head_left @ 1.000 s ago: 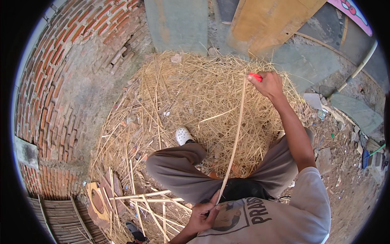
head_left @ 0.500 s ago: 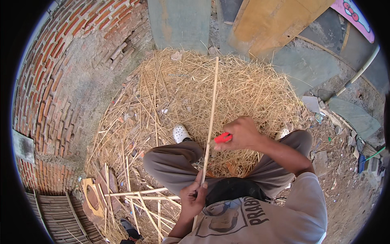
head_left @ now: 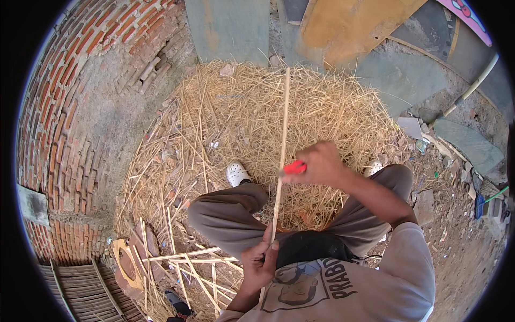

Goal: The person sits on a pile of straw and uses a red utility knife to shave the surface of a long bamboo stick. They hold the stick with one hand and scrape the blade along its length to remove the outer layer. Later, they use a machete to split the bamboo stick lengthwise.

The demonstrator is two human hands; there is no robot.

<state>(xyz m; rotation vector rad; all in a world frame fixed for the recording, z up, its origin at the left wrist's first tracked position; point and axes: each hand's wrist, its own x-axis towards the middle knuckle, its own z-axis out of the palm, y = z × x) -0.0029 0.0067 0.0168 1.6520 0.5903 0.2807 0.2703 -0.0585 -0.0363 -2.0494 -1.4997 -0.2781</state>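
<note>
A long, pale bamboo strip (head_left: 285, 118) stretches away from my lap over the straw, its far end in the air. My left hand (head_left: 261, 260) is closed around its near part, close to my shirt. Farther along, my right hand (head_left: 321, 162) grips a red-handled knife (head_left: 294, 167). The front of this tool meets the strip's right side; its blade is too small to make out.
Straw and shavings (head_left: 322, 107) cover the ground ahead, between my bent legs. More bamboo strips (head_left: 196, 253) lie at the left beside a wooden board with a cutout (head_left: 127, 263). A brick wall (head_left: 64, 134) rises at left; flat panels (head_left: 228, 32) lean at the back.
My right hand and the red-handled knife have moved a little farther out along the strip. My left hand keeps its hold near my lap. The whole view has shifted slightly.
</note>
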